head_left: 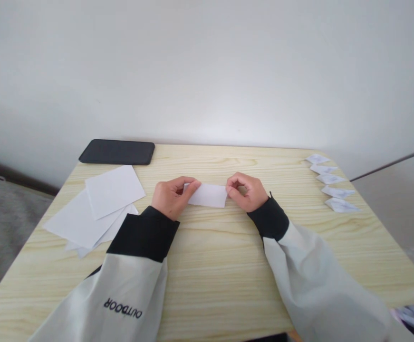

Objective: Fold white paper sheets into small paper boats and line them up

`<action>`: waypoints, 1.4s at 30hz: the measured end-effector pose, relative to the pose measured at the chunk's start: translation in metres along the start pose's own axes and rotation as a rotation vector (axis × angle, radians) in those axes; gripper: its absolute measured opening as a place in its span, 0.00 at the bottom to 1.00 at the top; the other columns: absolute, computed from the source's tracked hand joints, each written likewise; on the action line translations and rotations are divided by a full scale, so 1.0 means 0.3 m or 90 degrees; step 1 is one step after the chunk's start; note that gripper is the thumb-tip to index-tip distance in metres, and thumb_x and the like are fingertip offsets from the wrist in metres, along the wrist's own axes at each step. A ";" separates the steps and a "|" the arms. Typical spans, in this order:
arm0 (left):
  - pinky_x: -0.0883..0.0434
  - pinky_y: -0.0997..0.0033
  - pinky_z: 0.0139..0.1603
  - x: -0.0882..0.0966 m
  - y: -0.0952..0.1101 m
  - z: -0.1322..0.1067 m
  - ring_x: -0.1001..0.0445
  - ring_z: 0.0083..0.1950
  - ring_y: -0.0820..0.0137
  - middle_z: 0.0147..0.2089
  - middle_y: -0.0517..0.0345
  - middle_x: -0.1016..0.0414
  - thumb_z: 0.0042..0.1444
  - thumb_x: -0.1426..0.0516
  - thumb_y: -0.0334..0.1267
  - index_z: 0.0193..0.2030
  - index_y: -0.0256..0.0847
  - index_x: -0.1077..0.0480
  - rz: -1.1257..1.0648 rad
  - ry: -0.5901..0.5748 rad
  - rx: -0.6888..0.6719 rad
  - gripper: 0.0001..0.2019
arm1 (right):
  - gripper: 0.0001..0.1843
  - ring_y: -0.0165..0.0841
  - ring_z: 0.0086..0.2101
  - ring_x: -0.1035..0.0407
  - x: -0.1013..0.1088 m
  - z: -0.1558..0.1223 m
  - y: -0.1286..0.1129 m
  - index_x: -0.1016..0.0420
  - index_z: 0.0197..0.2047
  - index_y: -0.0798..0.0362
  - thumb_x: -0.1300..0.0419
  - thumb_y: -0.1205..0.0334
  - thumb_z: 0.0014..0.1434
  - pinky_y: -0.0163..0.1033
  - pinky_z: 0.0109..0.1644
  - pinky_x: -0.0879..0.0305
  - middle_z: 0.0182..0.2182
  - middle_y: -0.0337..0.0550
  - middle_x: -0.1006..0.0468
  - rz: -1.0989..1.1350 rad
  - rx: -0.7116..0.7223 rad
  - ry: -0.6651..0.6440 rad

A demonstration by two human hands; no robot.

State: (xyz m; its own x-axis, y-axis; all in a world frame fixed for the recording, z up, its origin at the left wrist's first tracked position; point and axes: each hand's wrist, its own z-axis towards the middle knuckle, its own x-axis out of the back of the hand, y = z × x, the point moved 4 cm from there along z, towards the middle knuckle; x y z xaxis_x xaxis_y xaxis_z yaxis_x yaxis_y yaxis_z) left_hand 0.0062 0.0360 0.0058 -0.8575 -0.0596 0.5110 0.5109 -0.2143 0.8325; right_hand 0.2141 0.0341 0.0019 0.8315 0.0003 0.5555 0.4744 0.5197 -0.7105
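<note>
Between my two hands, over the middle of the table, is a small white rectangular piece of paper (207, 196), wider than it is deep. My left hand (173, 195) pinches its upper left corner between thumb and fingers. At the upper right corner, my right hand (246, 191) grips the paper with thumb and forefinger. Whether the paper is a single layer or folded, I cannot tell. The fingertips hide both of its upper corners.
Loose white paper sheets (81, 221) overlap at the left of the wood-grain table (214, 280). Behind them lies a black phone (117, 152). Several folded white paper pieces (340, 205) stand in a row near the right edge. A white wall (207, 71) rises behind the table.
</note>
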 end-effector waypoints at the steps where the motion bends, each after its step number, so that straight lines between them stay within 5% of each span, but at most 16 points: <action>1: 0.44 0.76 0.21 0.005 -0.007 0.002 0.40 0.20 0.76 0.20 0.61 0.29 0.51 0.43 0.50 0.33 0.36 0.22 -0.004 0.008 0.011 0.18 | 0.05 0.27 0.23 0.35 0.006 -0.002 0.011 0.34 0.27 0.52 0.46 0.65 0.54 0.34 0.30 0.37 0.21 0.37 0.30 0.019 -0.022 0.012; 7: 0.45 0.77 0.20 0.002 -0.002 -0.001 0.43 0.19 0.77 0.17 0.63 0.34 0.51 0.43 0.49 0.32 0.36 0.23 -0.028 -0.019 0.014 0.16 | 0.09 0.29 0.28 0.31 -0.005 -0.008 -0.004 0.31 0.39 0.54 0.46 0.59 0.58 0.35 0.33 0.35 0.31 0.42 0.24 0.071 -0.039 0.025; 14: 0.32 0.77 0.30 -0.034 0.036 -0.012 0.28 0.28 0.73 0.30 0.58 0.22 0.53 0.43 0.44 0.33 0.37 0.25 -0.005 -0.104 -0.098 0.12 | 0.08 0.24 0.22 0.35 -0.058 -0.006 -0.059 0.28 0.33 0.54 0.47 0.64 0.61 0.30 0.24 0.42 0.27 0.39 0.23 -0.043 0.083 -0.035; 20: 0.30 0.77 0.38 -0.030 0.053 -0.011 0.24 0.34 0.71 0.33 0.59 0.21 0.53 0.43 0.40 0.34 0.38 0.24 0.031 -0.074 -0.174 0.09 | 0.06 0.26 0.28 0.31 -0.061 -0.014 -0.077 0.28 0.35 0.53 0.46 0.64 0.61 0.30 0.31 0.37 0.29 0.40 0.23 -0.099 0.175 0.002; 27: 0.32 0.78 0.28 -0.032 0.016 -0.008 0.29 0.25 0.75 0.27 0.60 0.23 0.51 0.43 0.42 0.31 0.38 0.25 0.060 -0.091 -0.126 0.10 | 0.06 0.27 0.29 0.29 -0.043 -0.013 -0.081 0.30 0.32 0.52 0.47 0.66 0.59 0.31 0.35 0.35 0.28 0.40 0.22 -0.115 0.155 0.046; 42: 0.35 0.77 0.25 -0.044 0.021 0.000 0.34 0.21 0.76 0.21 0.62 0.29 0.49 0.46 0.42 0.27 0.37 0.30 0.066 -0.127 -0.085 0.10 | 0.07 0.31 0.30 0.29 -0.033 -0.012 -0.069 0.30 0.34 0.53 0.47 0.62 0.62 0.34 0.36 0.35 0.30 0.42 0.22 -0.170 0.125 0.095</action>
State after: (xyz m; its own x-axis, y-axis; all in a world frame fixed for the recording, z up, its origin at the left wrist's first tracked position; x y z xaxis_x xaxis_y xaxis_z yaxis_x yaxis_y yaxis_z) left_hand 0.0209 0.0353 0.0042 -0.7656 0.1019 0.6352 0.5717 -0.3449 0.7444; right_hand 0.1969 0.0204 0.0095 0.7258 -0.2742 0.6309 0.6279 0.6387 -0.4447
